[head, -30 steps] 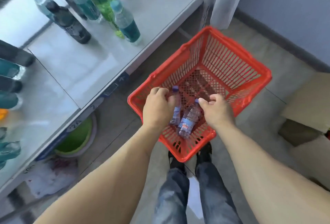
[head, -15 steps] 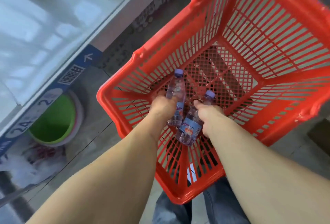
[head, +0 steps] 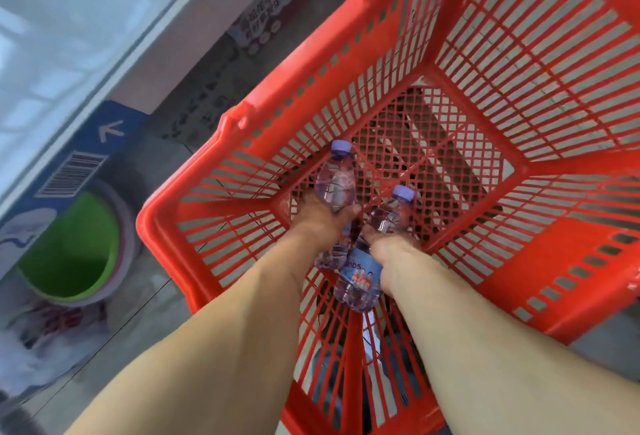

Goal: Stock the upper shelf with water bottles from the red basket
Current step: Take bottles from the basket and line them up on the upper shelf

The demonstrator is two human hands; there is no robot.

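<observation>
Only bits are readable here: the bottle label (head: 360,273) shows "nbs" in purple, cut off by a thumb. The blue box (head: 74,164) has a barcode and white arrow. The carton (head: 265,19) print is too blurry.

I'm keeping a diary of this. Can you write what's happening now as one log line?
left hand: grips water bottle | right hand: grips second bottle | both inside red basket | shelf: not reached

Green bucket (head: 74,247) on the floor below a blue printed carton (head: 69,164); lettered box (head: 268,13) stands beyond.
</observation>
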